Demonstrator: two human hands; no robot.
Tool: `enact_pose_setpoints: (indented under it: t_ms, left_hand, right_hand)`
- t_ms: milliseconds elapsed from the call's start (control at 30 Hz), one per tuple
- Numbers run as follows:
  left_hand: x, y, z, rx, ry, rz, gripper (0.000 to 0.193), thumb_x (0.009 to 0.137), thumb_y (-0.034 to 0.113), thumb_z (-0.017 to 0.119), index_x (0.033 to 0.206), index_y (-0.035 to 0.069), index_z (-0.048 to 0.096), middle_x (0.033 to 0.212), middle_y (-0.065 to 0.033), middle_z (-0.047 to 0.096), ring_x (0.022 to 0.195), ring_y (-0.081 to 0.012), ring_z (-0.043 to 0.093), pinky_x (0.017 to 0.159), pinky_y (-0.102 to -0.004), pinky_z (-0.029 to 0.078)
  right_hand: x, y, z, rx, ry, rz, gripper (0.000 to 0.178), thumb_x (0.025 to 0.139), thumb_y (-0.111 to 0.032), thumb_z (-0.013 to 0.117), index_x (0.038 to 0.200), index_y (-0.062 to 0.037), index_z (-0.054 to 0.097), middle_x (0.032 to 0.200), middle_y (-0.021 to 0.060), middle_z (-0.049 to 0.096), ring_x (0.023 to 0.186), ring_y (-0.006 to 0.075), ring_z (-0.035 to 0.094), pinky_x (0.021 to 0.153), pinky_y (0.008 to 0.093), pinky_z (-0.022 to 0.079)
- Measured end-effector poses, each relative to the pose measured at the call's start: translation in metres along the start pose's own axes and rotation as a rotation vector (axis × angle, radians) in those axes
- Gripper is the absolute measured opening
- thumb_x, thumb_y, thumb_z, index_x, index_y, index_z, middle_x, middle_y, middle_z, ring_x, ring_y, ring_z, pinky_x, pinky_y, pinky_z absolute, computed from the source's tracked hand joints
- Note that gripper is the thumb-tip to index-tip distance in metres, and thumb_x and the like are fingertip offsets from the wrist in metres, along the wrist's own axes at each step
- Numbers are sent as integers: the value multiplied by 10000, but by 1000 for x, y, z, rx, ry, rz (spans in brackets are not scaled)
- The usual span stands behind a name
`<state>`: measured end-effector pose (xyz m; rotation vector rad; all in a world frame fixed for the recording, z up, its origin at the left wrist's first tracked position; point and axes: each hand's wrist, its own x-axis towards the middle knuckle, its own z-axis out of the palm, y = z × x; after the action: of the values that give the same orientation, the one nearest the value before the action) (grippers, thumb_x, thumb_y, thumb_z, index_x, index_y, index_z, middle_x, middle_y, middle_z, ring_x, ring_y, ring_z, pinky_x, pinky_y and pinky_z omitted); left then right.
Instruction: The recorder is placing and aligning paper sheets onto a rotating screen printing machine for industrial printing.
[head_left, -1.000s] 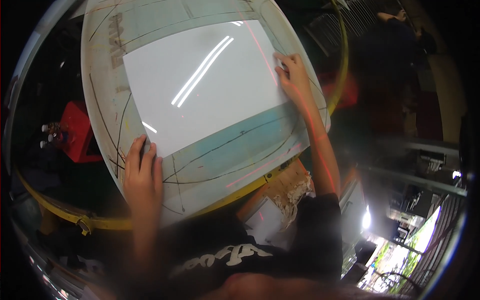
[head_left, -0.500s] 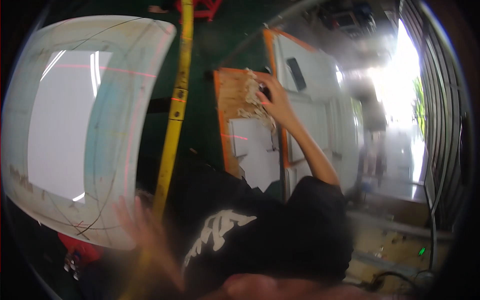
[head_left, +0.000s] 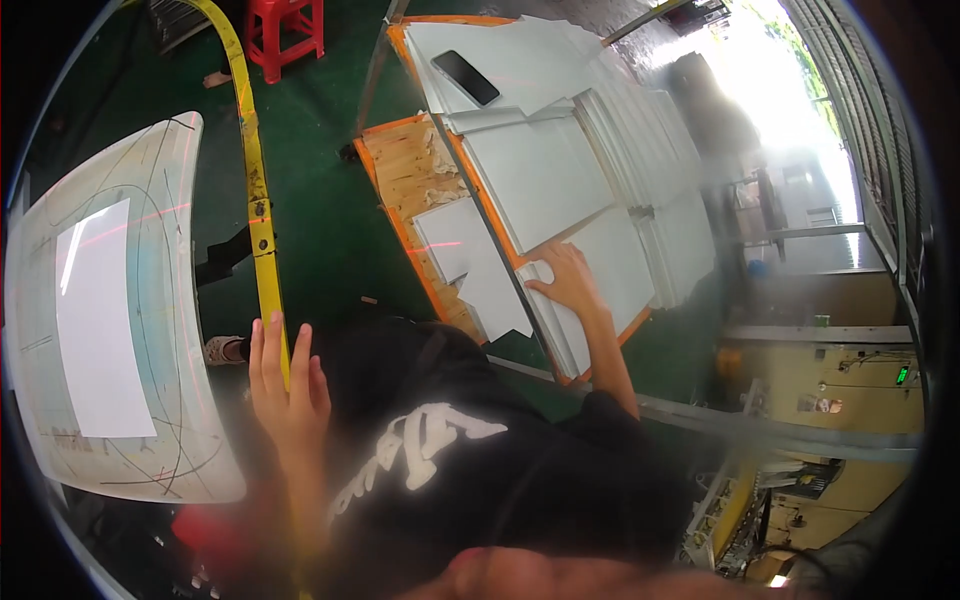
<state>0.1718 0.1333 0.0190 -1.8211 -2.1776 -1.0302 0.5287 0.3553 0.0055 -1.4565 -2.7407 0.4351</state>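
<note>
My right hand [head_left: 572, 285] is at the near end of the white sheets [head_left: 590, 245] stacked on an orange-edged rack [head_left: 480, 185]. Its thumb and fingers lie around a white sheet edge there. My left hand [head_left: 288, 390] is raised in front of the yellow bar [head_left: 262, 235], fingers stretched out and holding nothing. On the left stands a pale curved board [head_left: 168, 330] marked with dark lines. A glossy white rectangular sheet [head_left: 100, 330] lies on it, crossed by red light lines.
A black phone [head_left: 466, 78] lies on the sheets at the rack's far end. Below, a wooden shelf [head_left: 392, 160] carries crumpled scraps [head_left: 440, 152] and loose white pieces [head_left: 478, 262]. A red stool [head_left: 270, 40] stands on the green floor. Part of another person's foot [head_left: 217, 78] shows nearby.
My view has turned toward the rack. My right hand has gone from above the scraps on the wooden shelf to the stacked sheets. My left hand has moved off the board's near corner.
</note>
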Motion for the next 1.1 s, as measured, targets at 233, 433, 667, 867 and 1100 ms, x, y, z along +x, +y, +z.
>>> enact_pose_setpoints:
  t_ms: [233,433,667,867,1100]
  left_hand:
    - [2,23,0,-26,-1,49,373,793,-5,595,1155,81,624,1301,-149,529,1205,-360,503,995,-443,416]
    - [2,35,-2,-17,-17,78,322,809,14,595,1125,64,636,1293,-140,531,1202,-335,506,966,-463,442]
    - [7,49,-1,1,-29,117,351,781,4,611,1124,73,635,1289,-128,539,1190,-323,520,969,-439,439]
    - [11,54,2,0,-54,125,375,757,-2,617,1124,75,635,1276,-127,549,1170,-324,535,960,-421,443]
    - [31,51,8,7,-71,136,368,766,12,628,1131,59,623,1289,-121,533,1182,-319,521,959,-442,447]
  right_hand:
    - [-5,20,10,-31,99,-39,222,748,-190,689,952,-109,657,971,55,606,1023,241,551,1046,449,330]
    - [3,21,4,-71,104,-72,202,729,-200,693,908,-107,684,886,54,622,955,228,578,1026,441,348]
    - [-1,28,8,0,210,-126,165,677,-164,699,820,-86,676,788,65,579,870,249,566,956,408,394]
    - [-3,27,9,63,308,-178,119,642,-111,687,737,-70,628,744,70,555,792,258,549,818,376,442]
    - [18,40,30,147,256,-73,140,657,-87,663,642,-62,527,663,71,538,704,276,548,674,391,445]
